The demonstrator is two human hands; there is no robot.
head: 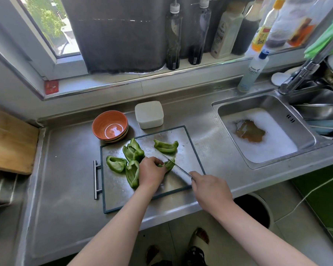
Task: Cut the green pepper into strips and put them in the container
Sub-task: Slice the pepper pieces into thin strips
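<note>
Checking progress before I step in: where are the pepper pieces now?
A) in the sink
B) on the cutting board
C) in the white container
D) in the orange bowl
B: the pepper pieces all lie on the board; the bowl holds none.

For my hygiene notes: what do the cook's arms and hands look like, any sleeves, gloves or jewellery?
Both forearms are bare as far as the frame's edge; no sleeve shows. The left hand and right hand wear no gloves. No watch or bracelet is on either wrist, and no ring shows on the visible fingers.
</note>
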